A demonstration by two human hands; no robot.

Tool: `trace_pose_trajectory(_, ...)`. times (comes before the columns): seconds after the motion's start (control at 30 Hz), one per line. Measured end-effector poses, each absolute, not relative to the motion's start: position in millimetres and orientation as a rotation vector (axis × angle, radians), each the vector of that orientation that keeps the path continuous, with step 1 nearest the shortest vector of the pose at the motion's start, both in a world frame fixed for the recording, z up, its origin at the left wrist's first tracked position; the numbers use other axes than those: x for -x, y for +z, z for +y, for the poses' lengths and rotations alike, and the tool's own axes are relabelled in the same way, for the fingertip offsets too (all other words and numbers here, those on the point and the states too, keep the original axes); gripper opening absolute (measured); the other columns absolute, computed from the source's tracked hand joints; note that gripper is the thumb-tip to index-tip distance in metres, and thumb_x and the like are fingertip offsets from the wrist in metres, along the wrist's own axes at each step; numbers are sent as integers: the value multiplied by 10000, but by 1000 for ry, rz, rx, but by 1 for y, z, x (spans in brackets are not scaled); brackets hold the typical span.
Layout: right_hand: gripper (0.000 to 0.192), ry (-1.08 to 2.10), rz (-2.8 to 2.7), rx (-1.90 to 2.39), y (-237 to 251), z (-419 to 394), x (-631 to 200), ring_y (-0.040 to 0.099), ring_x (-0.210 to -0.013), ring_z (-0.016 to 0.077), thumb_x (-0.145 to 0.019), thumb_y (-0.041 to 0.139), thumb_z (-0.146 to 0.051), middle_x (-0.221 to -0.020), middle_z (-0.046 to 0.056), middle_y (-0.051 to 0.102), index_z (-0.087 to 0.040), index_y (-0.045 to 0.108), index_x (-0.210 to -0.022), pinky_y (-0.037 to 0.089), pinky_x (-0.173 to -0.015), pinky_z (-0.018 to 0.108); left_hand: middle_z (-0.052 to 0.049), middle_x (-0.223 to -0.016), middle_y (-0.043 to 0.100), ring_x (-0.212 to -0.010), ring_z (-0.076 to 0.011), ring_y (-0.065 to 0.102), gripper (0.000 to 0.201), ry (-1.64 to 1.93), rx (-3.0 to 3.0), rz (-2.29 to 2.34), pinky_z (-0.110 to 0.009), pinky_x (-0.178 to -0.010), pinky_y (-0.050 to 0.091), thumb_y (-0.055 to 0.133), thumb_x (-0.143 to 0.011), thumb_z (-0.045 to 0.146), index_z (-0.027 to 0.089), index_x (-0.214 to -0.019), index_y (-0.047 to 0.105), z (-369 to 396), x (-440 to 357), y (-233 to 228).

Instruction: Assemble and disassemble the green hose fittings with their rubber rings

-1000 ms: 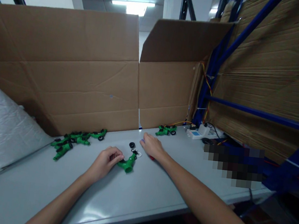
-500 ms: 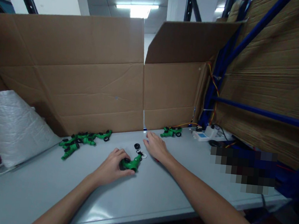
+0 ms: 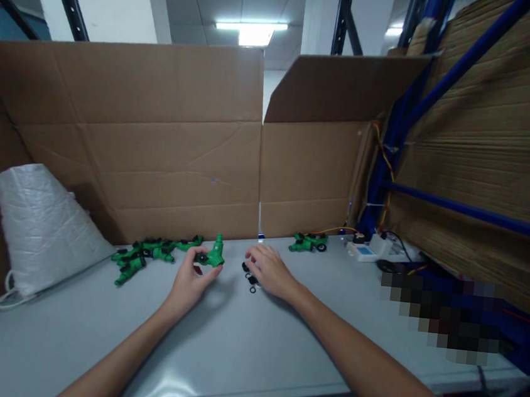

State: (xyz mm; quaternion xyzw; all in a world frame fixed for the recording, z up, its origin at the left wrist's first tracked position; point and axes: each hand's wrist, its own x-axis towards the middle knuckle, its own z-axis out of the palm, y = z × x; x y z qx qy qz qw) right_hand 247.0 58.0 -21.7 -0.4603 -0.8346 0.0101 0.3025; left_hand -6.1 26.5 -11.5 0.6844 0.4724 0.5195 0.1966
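Note:
My left hand (image 3: 189, 284) pinches a green plastic pipe fitting (image 3: 216, 254) between thumb and fingers. It is raised off the table with its narrow end up, and a black part shows at its side. My right hand (image 3: 267, 269) is low over the table, fingers loosely bent and apart, with no object visible in them. Close to its fingertips lie a round black cap (image 3: 245, 266) and several small rings (image 3: 252, 290), black and white. The hand partly covers these small parts.
Several green fittings (image 3: 148, 253) lie in a heap at the back left. More green fittings (image 3: 308, 243) lie at the back right, near a white power strip (image 3: 368, 250). A silvery padded bag (image 3: 48, 232) stands at the left. Cardboard (image 3: 194, 153) walls the grey table (image 3: 248, 355).
My left hand has lifted the green fitting up and to the left, turning its narrow end upward. The rings stay on the table. My right hand has drawn back towards the small parts.

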Motion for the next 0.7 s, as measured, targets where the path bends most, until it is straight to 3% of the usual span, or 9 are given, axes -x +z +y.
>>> trace_pose_trajectory(0.2,104,97,-2325,1145,-20,52,-246,620,-864,189,-1007,673,-277,-910,15,700,-196,611,-989,341,-801,297,6,-929,634,-796,-162,609,524,1596,-1646,1311,-263,-730,459,878,-707,500,205,-992,551,33,6,-13)
trace_pose_trajectory(0.3,156,99,-2383,1127,-19,50,-247,638,-869,195,-982,717,-309,-925,16,719,-198,608,-987,313,-797,304,8,-844,644,-781,-176,610,481,1595,-1608,1351,-278,-749,462,858,-739,527,196,-918,559,32,7,-9)
trace_pose_trajectory(0.47,175,105,-2450,1082,-19,45,-246,635,-858,186,-971,728,-299,-912,5,721,-194,606,-903,290,-799,308,26,-599,550,-573,-144,519,466,1407,-1691,1314,-269,-598,410,786,-817,572,185,-712,548,29,9,-7)
trace_pose_trajectory(0.53,176,119,-2456,1071,-19,44,-245,636,-864,184,-975,721,-294,-912,1,720,-193,606,-889,286,-804,308,72,-591,503,-515,-117,461,457,1398,-1621,1276,-241,-535,364,801,-809,569,182,-880,570,28,8,-9)
trace_pose_trajectory(0.6,174,127,-2458,1052,-20,44,-243,637,-882,188,-972,725,-305,-910,-2,719,-195,611,-899,282,-814,310,96,-650,512,-498,-103,450,602,1391,-1535,1211,-218,-503,352,830,-784,570,191,-1147,537,27,6,-13)
trace_pose_trajectory(0.7,164,139,-2467,1016,-21,43,-239,636,-901,192,-952,742,-300,-913,-8,715,-201,615,-925,283,-837,315,94,-713,510,-494,-77,438,676,1332,-1524,1132,-192,-472,339,812,-808,584,204,-1262,486,26,3,-16)
